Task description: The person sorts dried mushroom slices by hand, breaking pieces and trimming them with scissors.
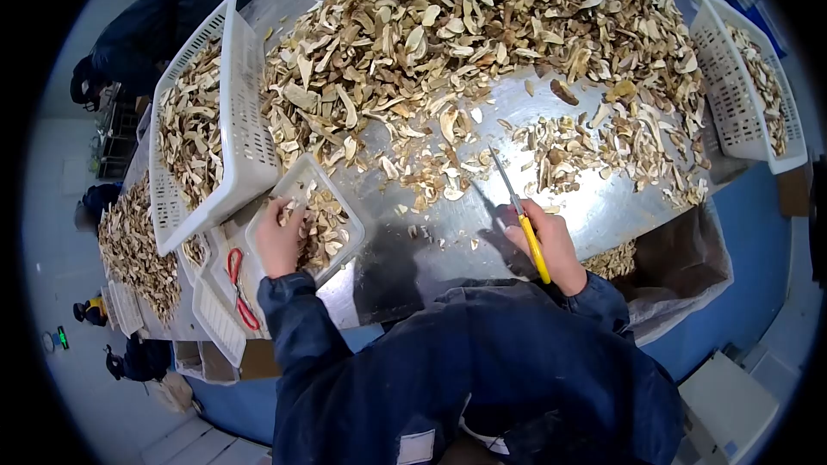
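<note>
My left hand (281, 237) reaches into a small white tray (355, 241) that holds dried mushroom slices (323, 226). Its fingers are bent down at the slices, and whether a piece is between them is too small to tell. In my right hand (551, 245) are yellow-handled tweezers or scissors (531, 241), their long metal tip pointing up and left over the steel table (392, 207). Beyond both hands a large heap of dried mushroom slices (465, 26) covers the far side, with smaller pieces scattered nearer to me.
White baskets of slices stand at left (237, 120) and right (736, 112). Red-handled scissors (234, 267) lie left of the tray. A lined bin (680, 267) sits below the table's right edge. A person (142, 34) in dark clothes bends over at upper left.
</note>
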A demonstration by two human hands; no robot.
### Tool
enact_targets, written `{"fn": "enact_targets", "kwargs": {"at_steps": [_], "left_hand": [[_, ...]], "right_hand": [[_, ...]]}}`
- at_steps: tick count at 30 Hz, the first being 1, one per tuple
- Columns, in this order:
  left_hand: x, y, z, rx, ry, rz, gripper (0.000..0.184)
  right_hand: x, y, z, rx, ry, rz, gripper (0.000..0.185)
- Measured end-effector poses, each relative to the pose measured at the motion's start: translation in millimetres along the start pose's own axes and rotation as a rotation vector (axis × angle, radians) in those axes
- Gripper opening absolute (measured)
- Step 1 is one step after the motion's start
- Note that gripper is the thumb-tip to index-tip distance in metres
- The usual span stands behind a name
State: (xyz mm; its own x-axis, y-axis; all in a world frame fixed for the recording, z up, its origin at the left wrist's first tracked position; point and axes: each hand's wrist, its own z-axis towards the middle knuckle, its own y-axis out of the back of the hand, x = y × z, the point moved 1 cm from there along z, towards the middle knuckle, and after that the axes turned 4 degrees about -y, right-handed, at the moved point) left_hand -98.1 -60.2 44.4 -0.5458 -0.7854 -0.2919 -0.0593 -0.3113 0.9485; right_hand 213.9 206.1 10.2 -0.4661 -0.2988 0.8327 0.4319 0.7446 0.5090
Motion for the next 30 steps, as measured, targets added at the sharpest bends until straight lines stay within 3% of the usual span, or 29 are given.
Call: {"fn": "enact_targets", "kwargs": {"at_steps": [2, 5, 7, 9, 12, 14, 17, 21, 22, 25, 30], "left_hand": [[15.1, 2.8, -2.7, -0.100, -0.234, 0.485, 0.042], [-22.3, -11.3, 16.2, -0.090, -0.525, 0.245, 0.040], [-84.1, -35.0, 25.5, 0.354, -0.084, -0.567, 0.037], [-122.6, -86.6, 34.7, 0.319, -0.222, -0.641, 0.031], [-180.5, -123.0, 54.3, 0.239, -0.258, -0.495, 0.034], [-192.8, -149.0, 65.2, 0.100, -0.339, -0.361, 0.042], [-190.3, -163.1, 69.0, 0.150, -0.353, -0.416, 0.036], [-177.4, -146.1, 63.3, 0.475, -0.168, -0.711, 0.029], [-176.4, -133.9, 58.7, 0.525, -0.192, -0.765, 0.021], [-184.0, -101.2, 38.8, 0.708, 0.054, -1.201, 0.014], [-184.7, -80.4, 15.7, 0.858, -0.049, -1.153, 0.016]], "right_hand": [[-0.8, -0.2, 1.8, 0.002, -0.012, 0.007, 0.040], [1.4, 2.0, 1.1, -0.005, -0.027, 0.030, 0.039], [4.7, 4.1, -2.3, -0.021, -0.009, 0.046, 0.039], [4.7, 5.4, -6.4, -0.031, -0.021, 0.047, 0.038], [5.4, 10.1, -15.2, -0.041, -0.051, 0.054, 0.037], [1.5, 12.5, -20.2, -0.063, -0.040, 0.053, 0.037], [1.6, 15.4, -23.8, -0.084, -0.069, 0.052, 0.036], [-4.0, 8.9, -17.7, -0.088, -0.046, 0.038, 0.038], [-4.5, 6.2, -15.3, -0.081, -0.041, 0.013, 0.039], [1.6, 1.4, -10.9, -0.059, 0.010, -0.048, 0.044], [18.8, 4.1, -7.6, 0.032, 0.044, -0.077, 0.051]]}}
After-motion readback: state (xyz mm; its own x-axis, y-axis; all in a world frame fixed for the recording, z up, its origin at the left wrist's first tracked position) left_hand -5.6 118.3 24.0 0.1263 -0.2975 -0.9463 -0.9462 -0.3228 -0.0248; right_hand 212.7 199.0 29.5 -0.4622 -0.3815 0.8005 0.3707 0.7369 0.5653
